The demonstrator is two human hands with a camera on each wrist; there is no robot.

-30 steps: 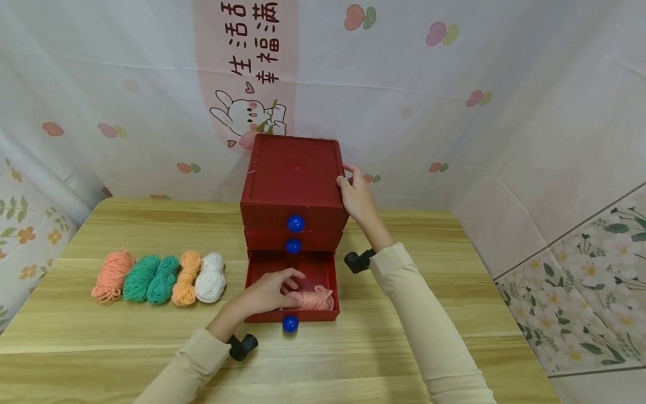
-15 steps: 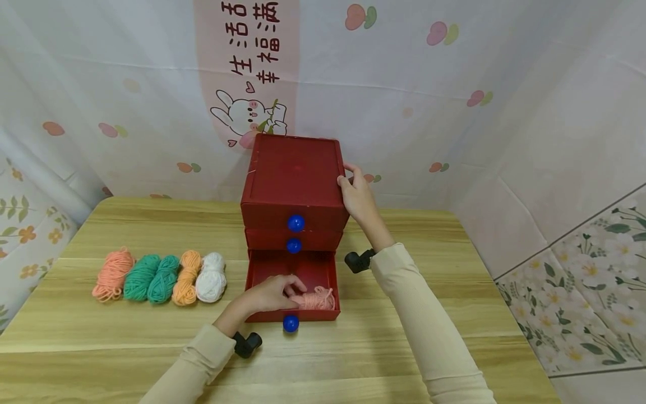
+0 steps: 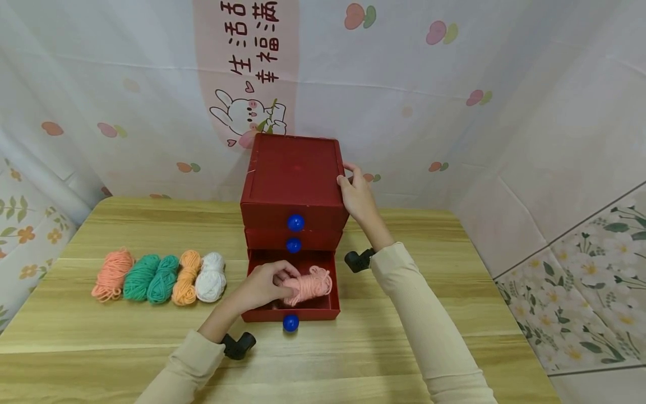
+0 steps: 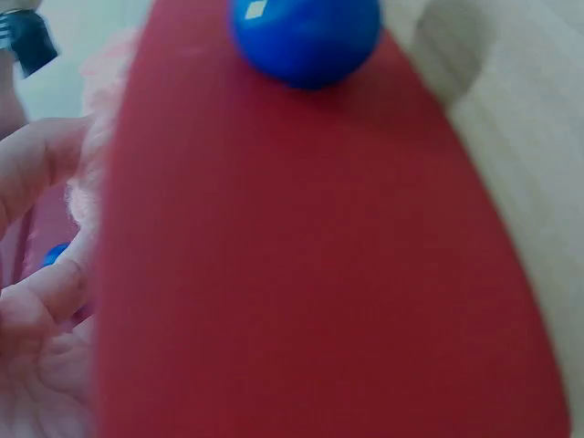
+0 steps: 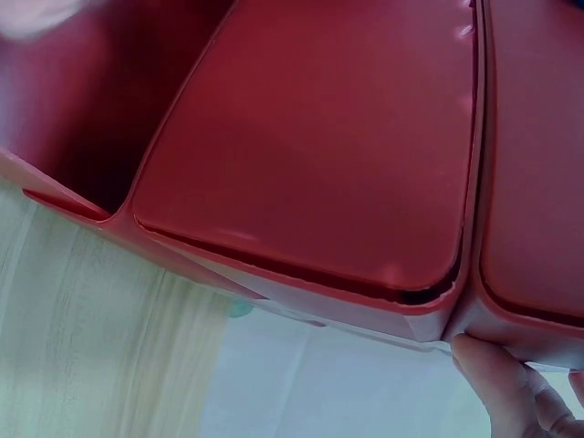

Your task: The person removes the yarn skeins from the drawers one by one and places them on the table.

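Note:
A pink yarn skein is pinched between the thumb and fingers of my left hand, raised a little within the pulled-out bottom drawer. In the left wrist view the drawer's red front hides much of that hand and the yarn. My right hand rests against the upper right side of the red drawer cabinet, thumb on its top edge. The right wrist view shows that thumb at the cabinet's corner. Both upper drawers are pushed in.
Left of the cabinet lie a coral skein, two green skeins, an orange skein and a white skein in a row on the wooden table. A blue knob sticks out from the drawer. Patterned curtain stands close behind.
My left hand has taken hold of the pink skein and lifted it slightly off the drawer floor, tilting its right end up. My right hand has stayed on the cabinet.

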